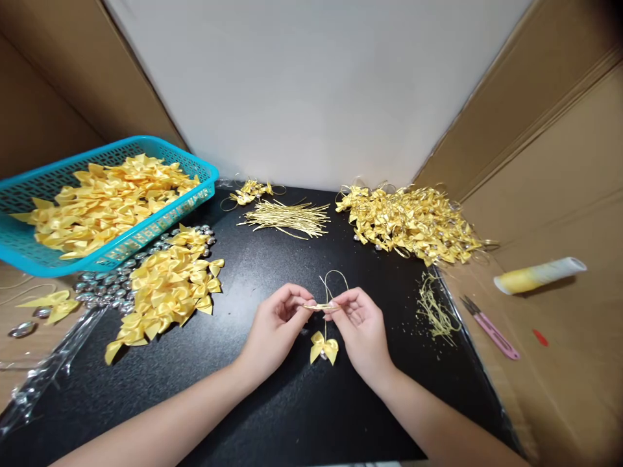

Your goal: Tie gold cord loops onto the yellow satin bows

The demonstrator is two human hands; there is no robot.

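Observation:
Over the middle of the black board, my left hand [280,327] and my right hand [359,331] face each other, each closed in a pinch on a gold cord [335,272]. A short stretch of the cord runs between my fingertips, and a loop of it rises above them. Below the fingers hangs a yellow ribbon bow [324,347] with a small silver bell or bead at its centre. Part of the cord is hidden by my fingers. Farther back lies a bundle of cut gold cords [287,218].
A turquoise basket [150,230] of yellow bows stands at left, beside loose bows [165,285] and silver beads [104,285]. Finished-looking looped bows [413,224] are heaped back right. Cord scraps [437,311], pink-handled snips [491,329] and a cardboard tube [540,275] lie at right.

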